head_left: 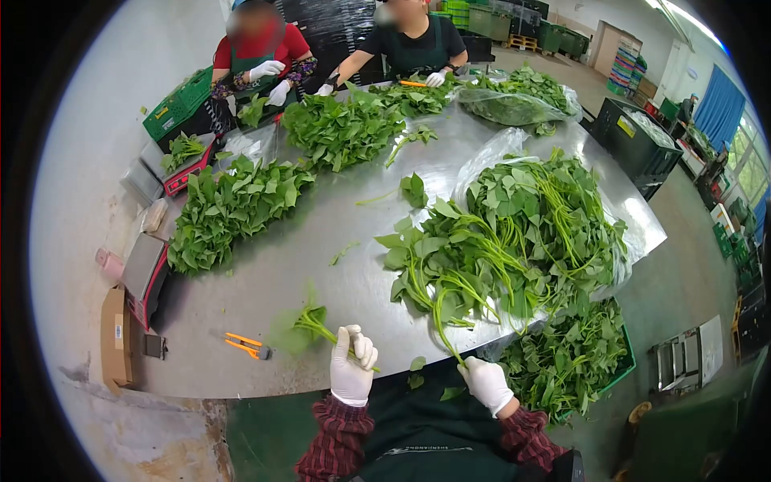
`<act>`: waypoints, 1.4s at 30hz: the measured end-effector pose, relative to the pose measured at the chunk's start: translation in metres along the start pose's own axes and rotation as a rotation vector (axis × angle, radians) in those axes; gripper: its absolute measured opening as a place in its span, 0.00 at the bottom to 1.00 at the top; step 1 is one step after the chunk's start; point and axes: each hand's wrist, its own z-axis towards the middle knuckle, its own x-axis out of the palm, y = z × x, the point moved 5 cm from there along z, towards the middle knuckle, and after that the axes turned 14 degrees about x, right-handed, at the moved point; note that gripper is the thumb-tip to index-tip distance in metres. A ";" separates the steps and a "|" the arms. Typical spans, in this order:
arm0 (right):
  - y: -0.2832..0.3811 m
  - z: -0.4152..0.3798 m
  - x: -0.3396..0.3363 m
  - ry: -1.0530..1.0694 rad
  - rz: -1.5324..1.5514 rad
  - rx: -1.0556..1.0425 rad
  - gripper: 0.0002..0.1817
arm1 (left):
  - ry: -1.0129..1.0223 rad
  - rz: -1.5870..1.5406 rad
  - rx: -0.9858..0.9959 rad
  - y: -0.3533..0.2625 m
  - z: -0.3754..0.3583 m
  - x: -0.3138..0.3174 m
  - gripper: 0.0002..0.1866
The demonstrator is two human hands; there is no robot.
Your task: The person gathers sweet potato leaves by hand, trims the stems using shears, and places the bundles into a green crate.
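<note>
Head view: gloved hands at the near table edge.
Left hand (352, 365), fingers clamped on a leafy sprig (309, 321), stem running left-up; right hand (487, 382), fingers pinched on a stalk (446, 336) leading up into the greens pile (514, 241); table (321, 257).

Legible text: none confirmed. White lettering runs across the dark apron (426, 451), below the gloved fingers (353, 353) of the left hand, too small to read. Yellow label on black crate (634, 140), far beyond fingers: illegible.
</note>
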 end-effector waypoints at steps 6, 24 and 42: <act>0.053 0.024 -0.082 0.532 1.088 0.193 0.15 | 0.008 0.106 0.072 -0.011 0.001 0.005 0.15; 0.078 0.006 -0.047 0.001 0.709 0.016 0.06 | 0.093 0.467 -0.099 0.038 -0.023 0.046 0.12; 0.042 0.025 -0.075 0.360 0.919 0.272 0.13 | 0.345 0.406 -0.174 0.032 -0.033 0.051 0.23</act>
